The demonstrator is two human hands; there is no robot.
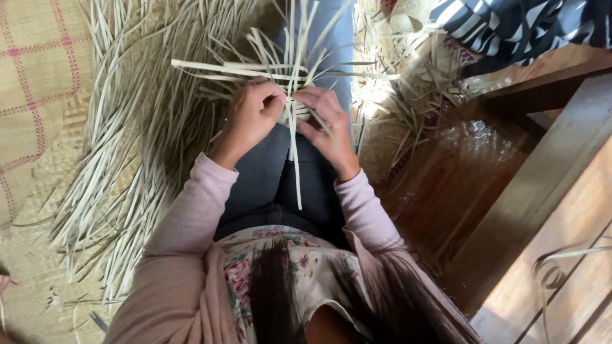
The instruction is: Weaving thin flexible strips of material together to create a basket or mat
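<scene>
left hand (252,114) pinching weave (294,95) | right hand (328,124) gripping strips at 3 o'clock | loose strips (134,140) at 9 o'clock

Woven mat (32,95) with red checks covering the floor; on it a loose heap of pale reed strips (127,159). At right, wooden floor (459,185) bearing striped cloth (510,25).

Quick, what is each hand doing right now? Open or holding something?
Left hand: closed, pinching the pale woven strips in the lap.
Right hand: fingers curled, gripping the same strips from the other side.
</scene>
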